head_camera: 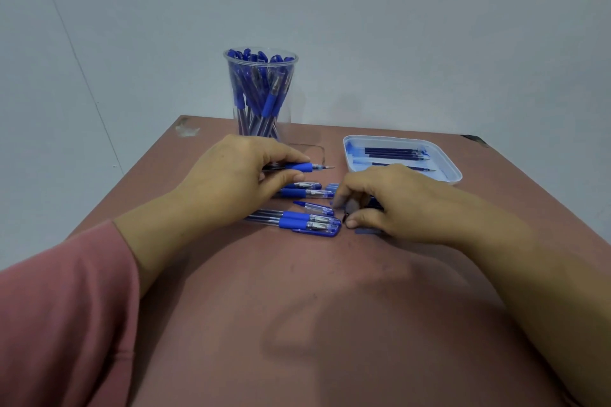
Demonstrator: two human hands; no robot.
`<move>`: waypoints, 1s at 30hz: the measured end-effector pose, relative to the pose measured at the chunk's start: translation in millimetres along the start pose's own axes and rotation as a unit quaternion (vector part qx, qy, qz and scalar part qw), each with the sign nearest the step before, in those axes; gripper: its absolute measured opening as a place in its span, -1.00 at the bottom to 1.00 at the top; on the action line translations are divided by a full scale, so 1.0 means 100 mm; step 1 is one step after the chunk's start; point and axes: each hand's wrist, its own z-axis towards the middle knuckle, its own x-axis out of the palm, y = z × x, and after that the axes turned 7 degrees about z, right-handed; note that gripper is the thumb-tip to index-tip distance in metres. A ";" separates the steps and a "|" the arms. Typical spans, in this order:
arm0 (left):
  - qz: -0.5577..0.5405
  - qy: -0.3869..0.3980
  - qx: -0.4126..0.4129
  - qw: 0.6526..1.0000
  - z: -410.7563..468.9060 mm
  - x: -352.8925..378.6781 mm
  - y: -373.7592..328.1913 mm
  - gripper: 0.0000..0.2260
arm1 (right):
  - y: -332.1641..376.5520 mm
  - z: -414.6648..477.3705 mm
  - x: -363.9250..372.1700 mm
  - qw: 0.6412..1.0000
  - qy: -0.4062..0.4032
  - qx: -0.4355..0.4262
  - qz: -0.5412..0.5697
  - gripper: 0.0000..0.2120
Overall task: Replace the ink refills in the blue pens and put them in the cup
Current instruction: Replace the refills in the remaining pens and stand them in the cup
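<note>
Hands: the left hand [231, 178] is closed around a blue pen [302, 167], which is held level above the desk [330, 324] with its tip pointing right. The right hand [396, 201] is lowered onto the loose parts, fingers curled. A small dark piece is seen between thumb and forefinger, but whether it is gripped cannot be told.

Cup [287, 99]: stood at the far edge of the desk and already crowded with blue pens.

Tray [436, 155]: set to the right of the cup. A few dark refills [393, 152] are laid in it.

Loose pens [297, 220]: several are laid side by side between the hands. A blue cap [317, 233] is lying just beside the nearest one.

Step judged: the held pen appears assembled and uncapped. A cap is probably being sought.

Next move: the cap must be aligned with the tip and pressed home, and the pen then dropped upright into the cup.
</note>
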 end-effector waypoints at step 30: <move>0.007 0.014 0.032 0.999 -0.04 0.01 -0.07 -0.79 | -0.16 0.01 -0.06 0.983 -0.162 -0.060 0.066 -0.83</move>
